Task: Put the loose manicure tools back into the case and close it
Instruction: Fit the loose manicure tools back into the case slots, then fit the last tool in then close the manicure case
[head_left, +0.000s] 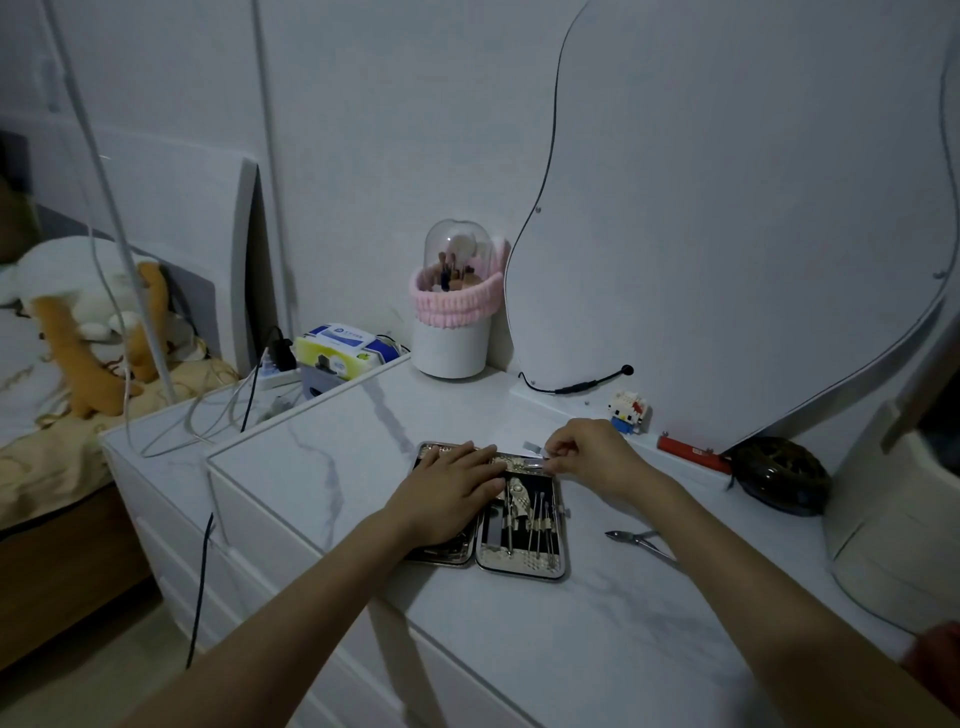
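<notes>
The manicure case (521, 564) lies open and flat on the white marble-look dresser top (597, 613). Its right half holds several thin metal tools in a row. My left hand (451, 488) rests flat, fingers straight, on the case's left half and hides most of it. At the case's far right corner my right hand (587, 451) pinches a small flat metal tool (535, 450). Cuticle nippers (644, 543) lie loose on the dresser top to the right of the case.
A white brush holder with a pink band (453, 317) stands at the back. A wavy mirror (727, 223) leans on the wall, with a small block figure (629, 411) and a red item (691, 453) below it. A dark round object (782, 475) sits far right.
</notes>
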